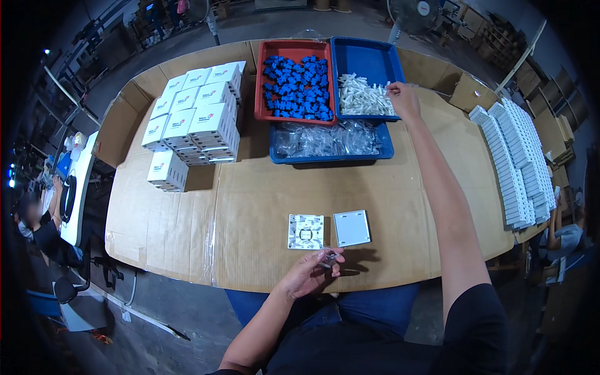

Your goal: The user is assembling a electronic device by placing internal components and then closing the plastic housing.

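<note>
My left hand is closed on a small clear plastic bag near the front edge of the table. Just beyond it lie a square white box part with a round dark-edged centre and a flat white square cover. My right hand reaches far out to the right side of a blue tray with many small white plastic pieces. Its fingertips are pinched together over the pieces; what they hold is too small to make out.
Left of the blue tray, a red tray contains blue parts. A nearer blue tray holds clear plastic bags. Stacked white boxes stand at left, rows of white square parts at right. Cardboard walls edge the table.
</note>
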The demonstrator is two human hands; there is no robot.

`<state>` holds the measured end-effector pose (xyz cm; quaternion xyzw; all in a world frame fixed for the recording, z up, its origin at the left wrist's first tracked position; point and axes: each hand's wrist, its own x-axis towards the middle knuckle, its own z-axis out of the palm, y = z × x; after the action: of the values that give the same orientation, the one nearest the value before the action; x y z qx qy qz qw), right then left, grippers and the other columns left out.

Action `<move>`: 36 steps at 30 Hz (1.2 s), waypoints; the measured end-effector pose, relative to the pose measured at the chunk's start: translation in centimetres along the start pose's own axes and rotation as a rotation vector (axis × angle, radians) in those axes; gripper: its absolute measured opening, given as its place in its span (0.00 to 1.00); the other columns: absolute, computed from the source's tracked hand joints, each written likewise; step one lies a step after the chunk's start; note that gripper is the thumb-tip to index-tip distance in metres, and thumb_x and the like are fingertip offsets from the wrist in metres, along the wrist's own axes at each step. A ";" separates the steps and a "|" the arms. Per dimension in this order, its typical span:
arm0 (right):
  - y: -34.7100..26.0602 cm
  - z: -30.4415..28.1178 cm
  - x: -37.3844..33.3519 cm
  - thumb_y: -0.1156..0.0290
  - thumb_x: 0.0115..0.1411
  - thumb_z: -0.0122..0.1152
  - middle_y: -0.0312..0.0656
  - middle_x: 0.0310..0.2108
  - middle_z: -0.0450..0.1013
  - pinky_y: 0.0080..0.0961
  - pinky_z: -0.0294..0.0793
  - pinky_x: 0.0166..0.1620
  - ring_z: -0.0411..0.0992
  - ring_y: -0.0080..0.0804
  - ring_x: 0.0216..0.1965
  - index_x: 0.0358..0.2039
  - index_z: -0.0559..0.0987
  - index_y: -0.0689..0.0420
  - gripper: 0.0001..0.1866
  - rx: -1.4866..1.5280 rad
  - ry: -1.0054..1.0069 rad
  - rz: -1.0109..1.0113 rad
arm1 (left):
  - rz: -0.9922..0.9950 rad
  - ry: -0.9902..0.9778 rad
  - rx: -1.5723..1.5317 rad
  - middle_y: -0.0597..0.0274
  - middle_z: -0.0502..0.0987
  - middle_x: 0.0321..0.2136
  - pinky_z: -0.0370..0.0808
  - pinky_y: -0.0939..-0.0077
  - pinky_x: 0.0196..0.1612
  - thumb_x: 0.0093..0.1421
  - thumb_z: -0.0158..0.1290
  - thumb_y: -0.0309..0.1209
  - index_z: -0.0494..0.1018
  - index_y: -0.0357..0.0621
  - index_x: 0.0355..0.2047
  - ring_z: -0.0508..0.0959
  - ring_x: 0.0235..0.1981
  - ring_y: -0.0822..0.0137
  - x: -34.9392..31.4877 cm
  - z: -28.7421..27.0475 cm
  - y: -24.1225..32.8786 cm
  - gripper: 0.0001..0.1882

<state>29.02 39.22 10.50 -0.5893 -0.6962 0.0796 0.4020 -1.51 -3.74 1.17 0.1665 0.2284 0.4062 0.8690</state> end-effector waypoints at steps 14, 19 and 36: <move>-0.8 2.2 7.7 0.57 0.55 0.71 0.47 0.49 0.82 0.44 0.79 0.54 0.80 0.50 0.52 0.41 0.86 0.53 0.17 -0.544 -0.269 0.271 | -0.095 -0.081 -0.293 0.53 0.79 0.48 0.76 0.68 0.56 0.76 0.42 0.51 0.68 0.29 0.61 0.79 0.44 0.62 1.1 -0.4 -0.1 0.33; -0.4 2.3 8.0 0.59 0.56 0.71 0.48 0.41 0.83 0.42 0.78 0.50 0.81 0.45 0.46 0.37 0.86 0.54 0.13 -0.426 -0.149 0.286 | -0.119 -0.049 -0.278 0.54 0.78 0.49 0.75 0.65 0.59 0.74 0.44 0.54 0.67 0.33 0.62 0.80 0.44 0.62 1.2 -0.4 0.1 0.34; -8.0 -5.8 -8.5 0.70 0.65 0.68 0.35 0.35 0.79 0.15 0.61 0.28 0.62 0.13 0.25 0.45 0.83 0.62 0.11 0.970 -0.201 0.276 | -0.045 -0.057 -0.330 0.51 0.79 0.53 0.76 0.63 0.58 0.77 0.36 0.50 0.65 0.29 0.65 0.80 0.43 0.58 0.2 -1.3 -0.8 0.34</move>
<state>26.56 27.27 15.07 -0.4107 -0.5303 0.5020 0.5460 -1.59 -3.91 -0.30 0.0278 0.1377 0.4137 0.8995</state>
